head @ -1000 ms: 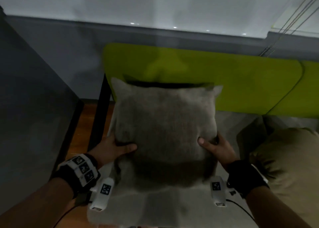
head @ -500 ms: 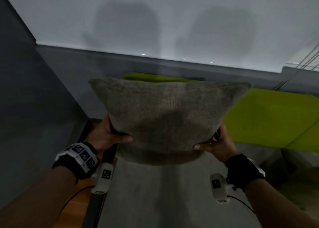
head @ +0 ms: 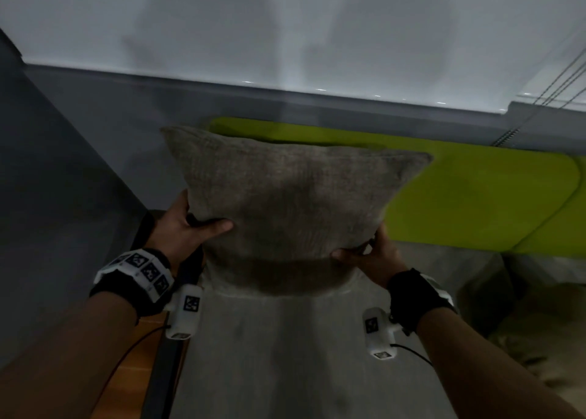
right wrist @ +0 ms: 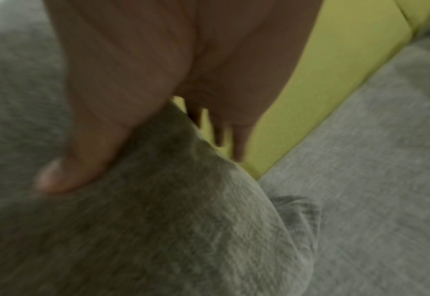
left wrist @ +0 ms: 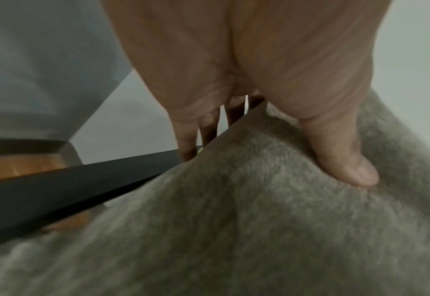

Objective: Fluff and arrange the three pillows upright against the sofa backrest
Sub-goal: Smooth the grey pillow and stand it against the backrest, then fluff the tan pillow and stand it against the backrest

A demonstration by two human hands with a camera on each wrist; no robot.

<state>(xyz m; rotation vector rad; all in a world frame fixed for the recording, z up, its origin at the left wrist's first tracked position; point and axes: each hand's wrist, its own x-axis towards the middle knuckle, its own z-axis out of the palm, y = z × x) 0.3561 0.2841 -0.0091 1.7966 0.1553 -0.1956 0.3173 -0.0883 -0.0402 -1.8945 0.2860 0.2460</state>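
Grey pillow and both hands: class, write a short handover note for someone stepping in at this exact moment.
Left hand: grips the grey pillow on its left side, thumb pressed into the front.
Right hand: grips the pillow's right side the same way.
Pillow: held up above the grey seat, in front of the green backrest.
Second pillow: lies on the seat to the right. The third is not in view.
Done: no pillow is visibly placed.
Left: fluff this one, stand it against the backrest, then do the others.
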